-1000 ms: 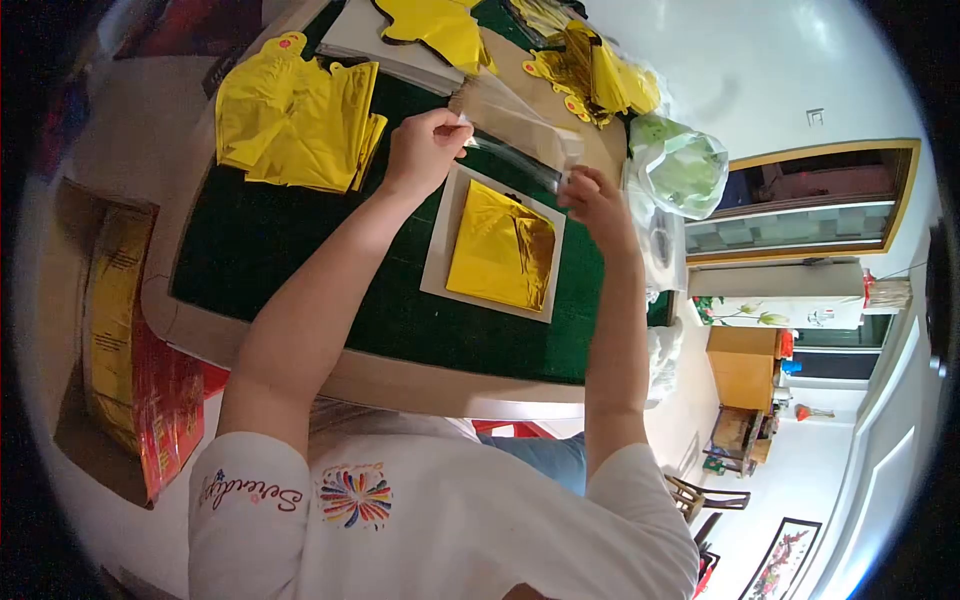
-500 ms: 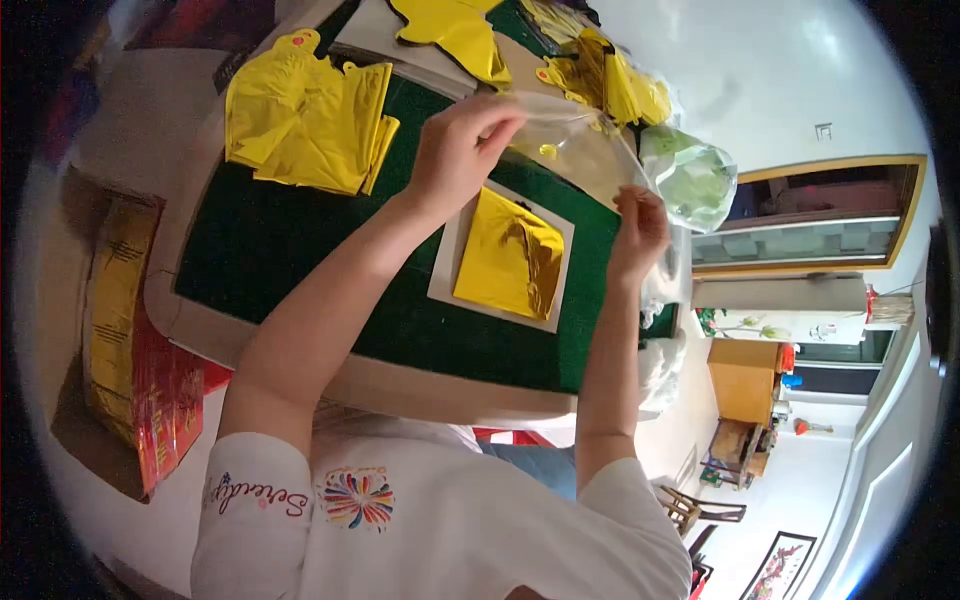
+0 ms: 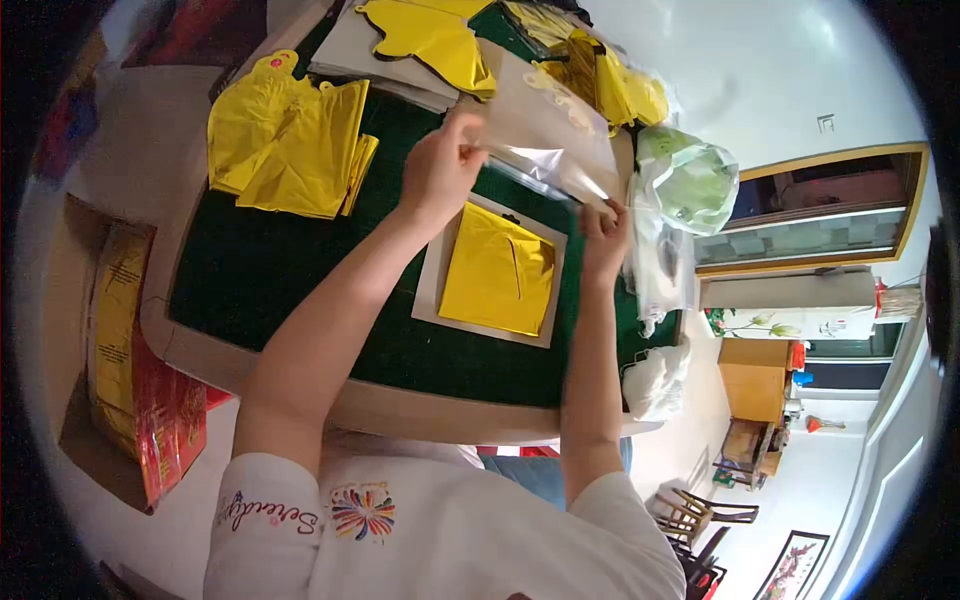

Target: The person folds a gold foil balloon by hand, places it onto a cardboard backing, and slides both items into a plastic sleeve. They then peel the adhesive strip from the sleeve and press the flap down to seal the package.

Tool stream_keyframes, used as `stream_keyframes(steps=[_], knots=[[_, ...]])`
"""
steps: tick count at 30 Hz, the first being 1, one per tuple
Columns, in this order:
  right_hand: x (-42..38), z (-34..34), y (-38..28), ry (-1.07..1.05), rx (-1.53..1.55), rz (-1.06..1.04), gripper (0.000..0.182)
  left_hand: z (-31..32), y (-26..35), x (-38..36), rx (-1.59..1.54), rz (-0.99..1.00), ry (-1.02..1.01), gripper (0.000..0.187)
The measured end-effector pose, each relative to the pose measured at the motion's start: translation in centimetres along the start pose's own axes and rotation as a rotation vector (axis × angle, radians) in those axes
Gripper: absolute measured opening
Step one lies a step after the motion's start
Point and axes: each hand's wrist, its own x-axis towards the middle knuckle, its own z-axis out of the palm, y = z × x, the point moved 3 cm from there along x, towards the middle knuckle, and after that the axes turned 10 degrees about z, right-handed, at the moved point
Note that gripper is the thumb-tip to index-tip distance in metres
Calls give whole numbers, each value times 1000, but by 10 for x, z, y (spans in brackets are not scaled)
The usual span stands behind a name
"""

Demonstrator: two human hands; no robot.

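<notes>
A clear plastic bag (image 3: 545, 165) with pale yellow printing near its far end is stretched between my two hands. My left hand (image 3: 440, 168) pinches one corner of its near edge, fingers closed. My right hand (image 3: 605, 245) grips the opposite corner. Just below the bag, a folded yellow foil sheet (image 3: 495, 270) lies on a white card (image 3: 432, 290), which has a small dark hook-hole tab at its far edge. Both rest on the green table mat (image 3: 300, 290), apart from my hands.
Folded yellow foil pieces (image 3: 285, 140) lie at left. More yellow foil (image 3: 430, 40) rests on a stack of white cards (image 3: 345, 50) at the back. A translucent bag (image 3: 690, 180) and white plastic (image 3: 655, 382) sit along the right edge. An open carton (image 3: 120, 330) stands at far left.
Both hands have come slightly left and nearer to me, lowering the near edge of the plastic bag. The bag now spreads flatter, and the view has shifted slightly.
</notes>
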Motion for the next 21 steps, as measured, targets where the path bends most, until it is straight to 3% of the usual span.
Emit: stream_keyframes(steps=[3, 5, 7, 9, 11, 18, 21], knots=[[2, 2, 26, 14, -118, -7, 31, 2, -30, -10, 38, -155, -9, 34], [1, 2, 22, 162, -808, -450, 38, -1, -39, -3, -68, -158, 53, 34], [4, 5, 23, 76, -738, -338, 42, -2, -43, 0, -78, -189, 30, 37], [7, 11, 24, 16, -1065, -273, 42, -1, -44, 0, -51, -192, -4, 39], [14, 10, 31, 4, -1005, -177, 41, 2, -46, -1, -87, -213, -23, 41], [12, 0, 21, -16, -970, -306, 35, 6, -45, -1, -166, -274, -59, 47], [30, 2, 2, -70, -1138, -250, 28, 2, -37, 2, -227, -332, 1, 39]])
